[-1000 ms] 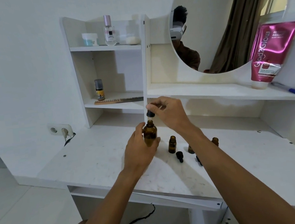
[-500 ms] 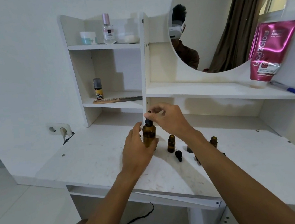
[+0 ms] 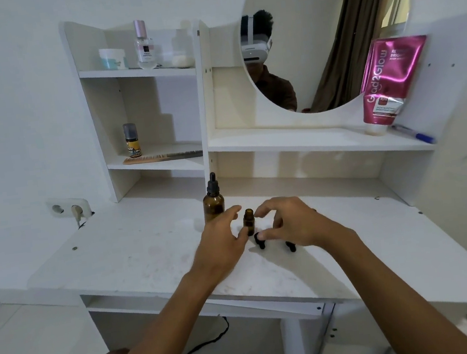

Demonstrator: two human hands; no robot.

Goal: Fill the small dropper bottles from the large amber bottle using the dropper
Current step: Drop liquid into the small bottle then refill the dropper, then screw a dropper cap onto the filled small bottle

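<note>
Head view, large amber bottle (image 3: 214, 208) upright on the white surface (image 3: 119, 256), black dropper (image 3: 213, 183) seated in its neck, small uncapped bottle (image 3: 249, 222) just to its right, between left hand (image 3: 221, 237) and right hand (image 3: 291, 222), both hands loosely spread, gripping nothing, black dropper caps (image 3: 260, 240) lying beneath the right fingers.

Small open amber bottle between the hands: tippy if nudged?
Probably tippy: the small amber bottle stands narrow and tall on the desktop. Looks like glass, so likely rigid and slippery. Uncapped, so a knock could spill any contents; fill level not visible.
</note>
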